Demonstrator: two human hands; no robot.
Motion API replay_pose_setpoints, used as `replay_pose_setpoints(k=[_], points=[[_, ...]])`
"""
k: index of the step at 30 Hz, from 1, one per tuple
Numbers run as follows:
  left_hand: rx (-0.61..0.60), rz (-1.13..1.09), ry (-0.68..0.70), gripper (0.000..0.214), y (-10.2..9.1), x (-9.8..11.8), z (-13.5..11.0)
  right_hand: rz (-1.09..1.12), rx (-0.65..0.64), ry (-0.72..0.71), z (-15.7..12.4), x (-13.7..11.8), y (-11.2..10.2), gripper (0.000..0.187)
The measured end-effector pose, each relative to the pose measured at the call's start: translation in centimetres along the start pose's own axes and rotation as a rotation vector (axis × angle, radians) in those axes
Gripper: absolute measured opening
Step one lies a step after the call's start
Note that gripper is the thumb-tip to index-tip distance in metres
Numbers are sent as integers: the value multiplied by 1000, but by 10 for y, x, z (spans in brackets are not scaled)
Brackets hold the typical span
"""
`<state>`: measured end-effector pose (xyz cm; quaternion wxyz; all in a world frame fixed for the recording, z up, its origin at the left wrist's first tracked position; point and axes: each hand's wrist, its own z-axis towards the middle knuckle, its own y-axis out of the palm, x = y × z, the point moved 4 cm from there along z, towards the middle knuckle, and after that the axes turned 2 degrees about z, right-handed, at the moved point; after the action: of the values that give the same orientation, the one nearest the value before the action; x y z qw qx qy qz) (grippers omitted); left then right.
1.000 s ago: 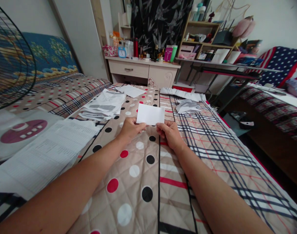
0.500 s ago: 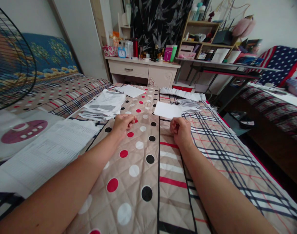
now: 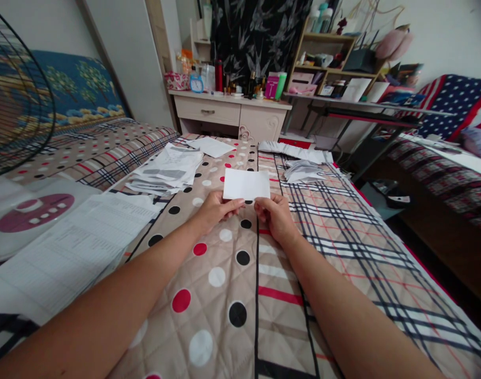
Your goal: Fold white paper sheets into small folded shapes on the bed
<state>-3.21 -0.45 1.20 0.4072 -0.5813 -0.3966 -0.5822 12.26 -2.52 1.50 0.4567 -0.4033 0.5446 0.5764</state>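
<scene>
A small white rectangle of paper [image 3: 246, 184] is held upright over the quilted bed cover [image 3: 232, 295]. My left hand [image 3: 216, 209] pinches its lower left edge. My right hand [image 3: 275, 215] pinches its lower right edge. Both hands are closed on the paper, just above the dotted and plaid fabric. The side of the paper facing me is blank.
A stack of printed papers [image 3: 167, 171] lies to the left, a large printed sheet [image 3: 66, 252] nearer me, and more folded papers [image 3: 303, 171] to the right. A fan [image 3: 11, 95] stands at far left. A dresser [image 3: 230, 113] and a cluttered shelf [image 3: 331, 63] stand beyond the bed.
One second ago both hands held the paper. Half a second ago they were apart, the paper at the right hand's fingertips, further right. Now both hands hold it again at centre.
</scene>
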Motion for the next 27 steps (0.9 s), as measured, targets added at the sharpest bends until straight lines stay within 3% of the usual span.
replay_pose_setpoints(k=[6,12,23,27], points=[[72,-11,74,26,9,4,-3,-83,-40,-16,-3,3,9,15],[95,21,115,22,8,4,-2,-174,34,-57,-3,1,8,18],[143,-5,108,20,-10,-2,1,-245,77,-76,5,-5,-11,10],[223,-57,143,18,-24,0,3,-120,200,-120,8,-9,-31,8]])
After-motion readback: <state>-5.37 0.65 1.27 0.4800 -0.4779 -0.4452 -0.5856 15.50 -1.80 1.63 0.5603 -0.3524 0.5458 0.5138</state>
